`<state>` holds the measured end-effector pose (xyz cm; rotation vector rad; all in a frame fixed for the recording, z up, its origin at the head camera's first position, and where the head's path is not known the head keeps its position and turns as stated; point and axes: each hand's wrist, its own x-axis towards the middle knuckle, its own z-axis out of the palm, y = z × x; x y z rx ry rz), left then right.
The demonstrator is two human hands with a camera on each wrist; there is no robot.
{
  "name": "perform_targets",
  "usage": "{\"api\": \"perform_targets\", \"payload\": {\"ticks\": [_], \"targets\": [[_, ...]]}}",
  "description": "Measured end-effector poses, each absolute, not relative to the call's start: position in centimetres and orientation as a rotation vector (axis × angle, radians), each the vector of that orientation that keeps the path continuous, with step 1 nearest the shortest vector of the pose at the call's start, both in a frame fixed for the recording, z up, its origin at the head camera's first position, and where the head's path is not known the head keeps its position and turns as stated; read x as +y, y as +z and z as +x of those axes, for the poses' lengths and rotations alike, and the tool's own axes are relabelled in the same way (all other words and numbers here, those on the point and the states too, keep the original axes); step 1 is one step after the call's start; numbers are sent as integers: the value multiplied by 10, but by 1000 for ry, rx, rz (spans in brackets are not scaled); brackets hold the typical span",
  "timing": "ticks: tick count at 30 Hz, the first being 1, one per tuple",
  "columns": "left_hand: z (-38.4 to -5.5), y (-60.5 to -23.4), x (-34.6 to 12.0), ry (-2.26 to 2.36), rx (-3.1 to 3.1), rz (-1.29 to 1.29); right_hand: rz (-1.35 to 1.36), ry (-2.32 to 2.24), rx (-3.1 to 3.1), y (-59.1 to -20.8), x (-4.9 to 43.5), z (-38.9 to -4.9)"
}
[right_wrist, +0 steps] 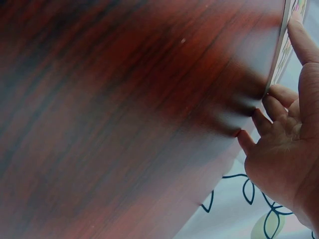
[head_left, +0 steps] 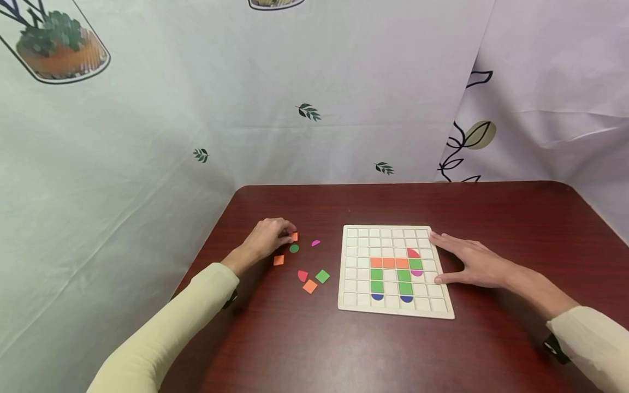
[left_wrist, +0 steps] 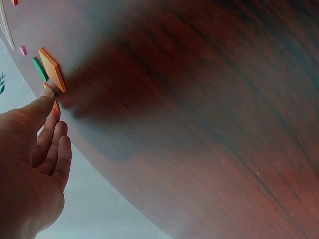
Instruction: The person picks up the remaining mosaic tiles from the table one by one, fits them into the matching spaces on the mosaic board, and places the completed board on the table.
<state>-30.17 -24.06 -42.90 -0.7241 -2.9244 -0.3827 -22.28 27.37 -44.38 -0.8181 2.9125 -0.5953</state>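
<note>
Two pale sleeves come nearest to the camera, reaching over the bench from its near side. Close to the far left corner of the bench, the left hand pinches an orange square between thumb and fingertips. Whether this square is already lifted from the bench cannot be told. Just beside it lies a green circle, and nearer to the left edge of the bench another orange tile. As the pieces look thin, the grip may slip, or the fingers may knock the circle away, if they close too low.

Right of the bench's middle lies the white board, with an orange row and green pieces set in its cells. The right hand grasps nothing; its fingers are spread and touch the board's right edge and far right corner. A strong push there could slide or tip the board, and pieces such as the blue half-circle, probably only laid in, could jump from their cells. A low left sleeve might also sweep the nearer red quarter-circle out of its place.
</note>
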Motion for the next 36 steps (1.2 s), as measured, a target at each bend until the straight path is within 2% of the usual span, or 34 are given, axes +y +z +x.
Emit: {"api": "perform_targets", "payload": {"ticks": [36], "targets": [[-298, -437, -245, -521, -2770, -795, -792, -598, 2898, -444, 274, -223]]}}
